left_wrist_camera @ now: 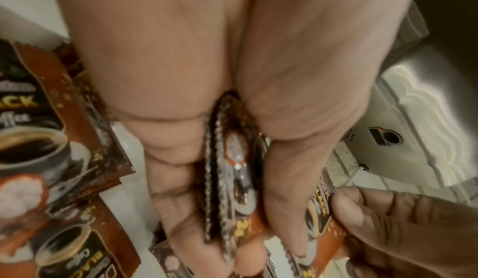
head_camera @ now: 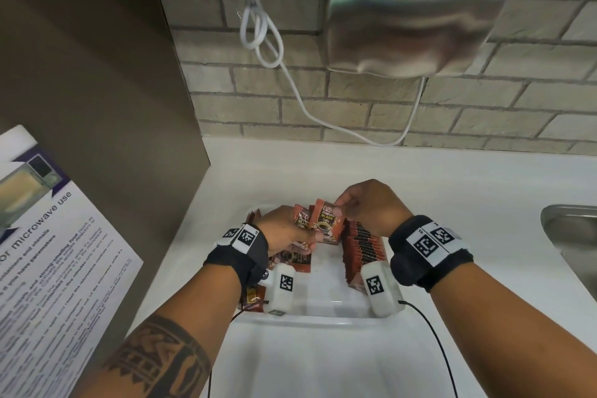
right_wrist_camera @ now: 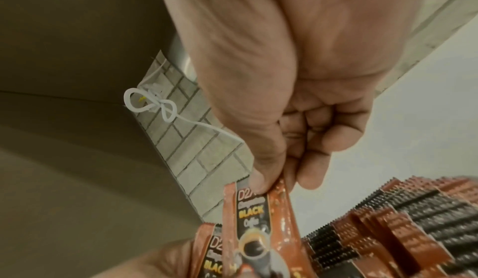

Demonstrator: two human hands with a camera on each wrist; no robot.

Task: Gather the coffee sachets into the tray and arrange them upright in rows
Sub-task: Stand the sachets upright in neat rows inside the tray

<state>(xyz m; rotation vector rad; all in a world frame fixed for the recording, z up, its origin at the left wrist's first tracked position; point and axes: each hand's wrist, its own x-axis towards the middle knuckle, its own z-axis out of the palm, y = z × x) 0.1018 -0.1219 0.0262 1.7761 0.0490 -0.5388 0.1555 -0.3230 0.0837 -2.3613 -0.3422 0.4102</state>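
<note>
A coffee sachet (head_camera: 325, 220) is held upright above the tray (head_camera: 323, 313), pinched at its top corner by the right hand (head_camera: 368, 203). The left hand (head_camera: 284, 233) grips a small bunch of sachets (left_wrist_camera: 232, 180) beside it. A row of sachets (head_camera: 363, 249) stands upright along the tray's right side (loose ones (left_wrist_camera: 38, 139) lie at its left). The tray sits on the white worktop (head_camera: 468, 191), by its left edge.

I see the tray (head_camera: 323, 317) on the counter (head_camera: 484, 191); a row of sachets (head_camera: 363, 247) stands at its right side, loose sachets (head_camera: 298, 258) lie left — the sink (head_camera: 571, 233) is farther right.
</note>
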